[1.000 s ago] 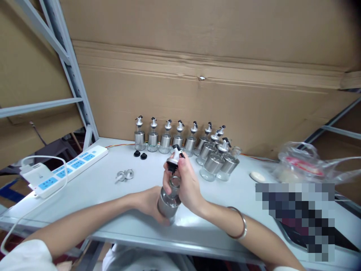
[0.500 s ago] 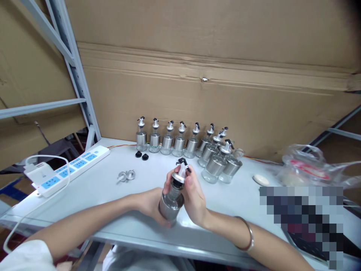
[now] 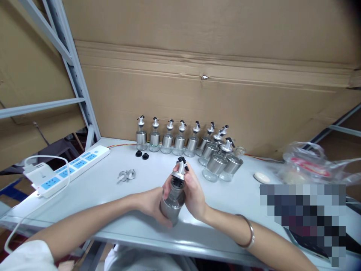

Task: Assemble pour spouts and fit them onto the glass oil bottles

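Note:
My left hand [image 3: 154, 206] is wrapped around the body of a glass oil bottle [image 3: 172, 205] with a metal sleeve, tilted slightly above the table near its front edge. At the mouth of this bottle, my right hand [image 3: 194, 192] grips a silver pourer stopper [image 3: 178, 174] with a black flip spout. The stopper's black ribbed plug shows at the neck; how deep it sits I cannot tell. Behind my hands stands a row of similar bottles [image 3: 179, 143] fitted with pourers. At its right end, one bottle [image 3: 232, 165] has an uncovered glass mouth.
Two black caps [image 3: 141, 155] lie before the row, with silver ring-shaped pieces [image 3: 126, 175] nearer me. A white power strip [image 3: 75, 169] with a plugged-in charger lies left. On the right are a white oval object [image 3: 261, 177], a clear plastic bag [image 3: 307, 165] and a blurred-out item [image 3: 307, 218].
My right hand and the pourer have shifted very slightly at the bottle mouth, and more of the black ribbed plug shows. My left hand keeps its hold on the bottle.

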Motion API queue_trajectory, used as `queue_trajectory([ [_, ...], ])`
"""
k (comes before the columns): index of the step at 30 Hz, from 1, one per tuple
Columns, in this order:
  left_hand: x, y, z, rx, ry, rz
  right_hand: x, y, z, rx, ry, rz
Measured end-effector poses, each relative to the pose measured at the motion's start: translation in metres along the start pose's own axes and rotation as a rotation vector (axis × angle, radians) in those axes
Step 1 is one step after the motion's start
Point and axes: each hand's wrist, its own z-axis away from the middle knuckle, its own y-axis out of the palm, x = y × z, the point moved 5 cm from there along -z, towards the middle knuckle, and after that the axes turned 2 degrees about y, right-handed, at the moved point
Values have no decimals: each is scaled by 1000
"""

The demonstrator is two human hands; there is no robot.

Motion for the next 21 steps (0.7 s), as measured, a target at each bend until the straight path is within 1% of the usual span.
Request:
queue_trajectory([
  [2,2,1,0,13,-5,-5,2,1,0,26,2,-18],
  [7,6,1,-1,22,43,1,8,3,-2,75,-60,-25],
  [12,12,1,-2,52,-27,-54,11,3,-3,84,-74,-54],
  [15,10,1,-1,57,-35,-57,12,2,-3,111,-69,-66],
  [21,2,2,0,74,16,-25,13,2,-6,155,-56,-76],
])
